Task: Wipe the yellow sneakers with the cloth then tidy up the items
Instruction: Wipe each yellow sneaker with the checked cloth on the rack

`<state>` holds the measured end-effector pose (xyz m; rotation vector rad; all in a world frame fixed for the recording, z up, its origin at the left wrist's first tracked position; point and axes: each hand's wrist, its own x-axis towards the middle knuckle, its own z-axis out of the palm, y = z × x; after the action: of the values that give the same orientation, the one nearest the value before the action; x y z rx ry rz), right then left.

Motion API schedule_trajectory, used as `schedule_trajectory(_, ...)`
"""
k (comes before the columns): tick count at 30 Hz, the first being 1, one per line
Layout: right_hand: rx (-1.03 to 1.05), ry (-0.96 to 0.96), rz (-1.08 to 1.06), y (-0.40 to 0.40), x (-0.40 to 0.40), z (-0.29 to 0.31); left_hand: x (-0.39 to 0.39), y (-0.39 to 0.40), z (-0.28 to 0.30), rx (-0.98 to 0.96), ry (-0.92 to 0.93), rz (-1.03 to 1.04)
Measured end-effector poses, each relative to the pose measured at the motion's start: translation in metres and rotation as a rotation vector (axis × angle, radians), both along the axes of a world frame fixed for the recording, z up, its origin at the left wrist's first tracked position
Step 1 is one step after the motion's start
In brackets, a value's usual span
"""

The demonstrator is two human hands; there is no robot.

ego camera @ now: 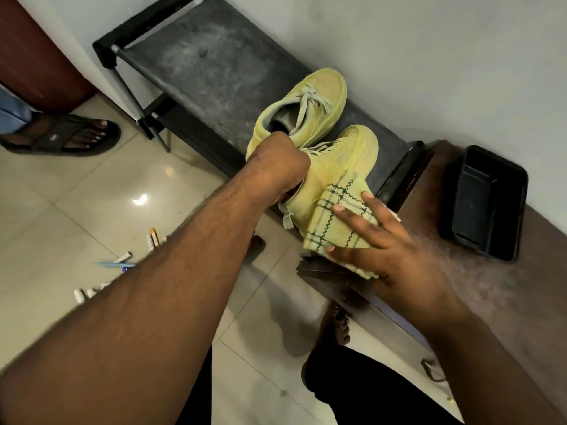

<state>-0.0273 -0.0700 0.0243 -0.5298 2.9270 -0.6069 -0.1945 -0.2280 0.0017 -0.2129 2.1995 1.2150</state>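
Observation:
Two yellow sneakers are in the head view. The far sneaker [310, 105] stands on the dusty black shoe rack [199, 65]. The near sneaker [343, 170] is lifted at the rack's front edge; my left hand [277, 170] grips it at the collar, fingers inside the opening. A folded yellow cloth [340, 216] with dark green checks lies against the near sneaker's side. My right hand [383, 240] presses the cloth there, fingers spread on top and thumb under its lower edge.
A black plastic tray [487, 204] sits on the brown wooden surface [506, 286] at right. Pens and small tubes [129, 259] lie scattered on the tiled floor. Another person's sandalled foot [67, 134] stands at far left. My own bare foot [337, 326] is below.

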Motion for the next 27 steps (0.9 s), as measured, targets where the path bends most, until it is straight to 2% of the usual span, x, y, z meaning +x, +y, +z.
schedule_trajectory(4, -0.135, 0.028, -0.086, 0.008, -0.007, -0.008, -0.002, 0.001, -0.003, -0.011, 0.019, -0.017)
schedule_trajectory(7, -0.108, 0.059, -0.070, 0.000, -0.003, -0.007, -0.002, 0.001, -0.004, -0.024, 0.010, -0.021)
schedule_trajectory(12, -0.086, 0.052, -0.335, 0.012, -0.013, -0.012, -0.001, 0.003, -0.003, -0.011, 0.015, -0.017)
schedule_trajectory(16, -0.020, 0.083, -0.087, -0.005, -0.010, -0.012, -0.001, 0.001, -0.004, -0.016, 0.024, -0.028)
schedule_trajectory(17, -0.008, 0.086, -0.094, -0.003, -0.012, -0.012, -0.002, 0.001, -0.004, -0.013, 0.023, -0.031)
schedule_trajectory(20, -0.004, 0.070, -0.291, 0.005, -0.022, -0.007, -0.002, 0.001, -0.004, -0.014, 0.024, -0.036)
schedule_trajectory(25, 0.106, 0.174, -0.089, -0.026, -0.026, -0.002, -0.002, 0.001, -0.003, 0.016, 0.013, -0.033)
schedule_trajectory(27, 0.119, 0.191, -0.194, -0.029, -0.033, -0.002, -0.003, 0.001, -0.003, 0.015, 0.005, -0.024)
